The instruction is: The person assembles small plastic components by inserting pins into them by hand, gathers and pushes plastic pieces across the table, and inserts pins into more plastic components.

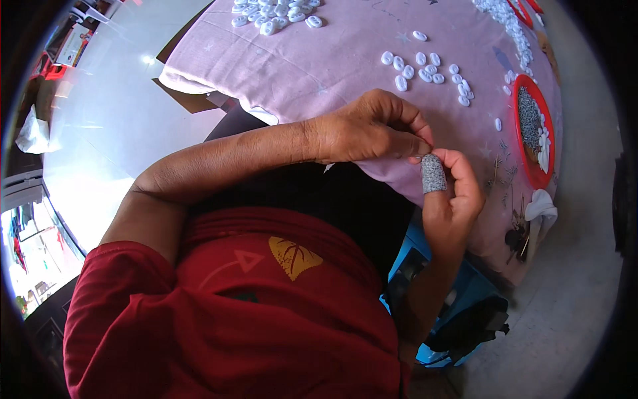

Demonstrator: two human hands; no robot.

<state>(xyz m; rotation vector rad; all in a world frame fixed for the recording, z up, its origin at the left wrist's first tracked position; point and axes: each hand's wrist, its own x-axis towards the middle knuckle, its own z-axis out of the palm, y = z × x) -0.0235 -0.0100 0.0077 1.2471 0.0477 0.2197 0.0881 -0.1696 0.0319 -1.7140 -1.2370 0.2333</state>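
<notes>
Over the near edge of the pink-covered table (332, 73), both hands are held together at the fingertips. The left hand (379, 130) is reached across from the left, its thumb and index finger pinched close together beside the right thumb. On the right hand (462, 189), the fingers are bent, and a speckled grey sleeve (434, 175) is fitted over the thumb, its upper end set just below the left fingertips. Whether a small part is grasped by either hand cannot be told, since the meeting point is largely hidden. Beyond the hands, white oval pieces (401, 83) are spread loosely on the table; a denser heap of similar pieces (268, 28) is placed farther left. At the right side, a red basin (537, 179) is positioned, in which small grey parts (528, 116) are contained. Nearer the table's right edge, a white cloth (541, 207) is laid.
</notes>
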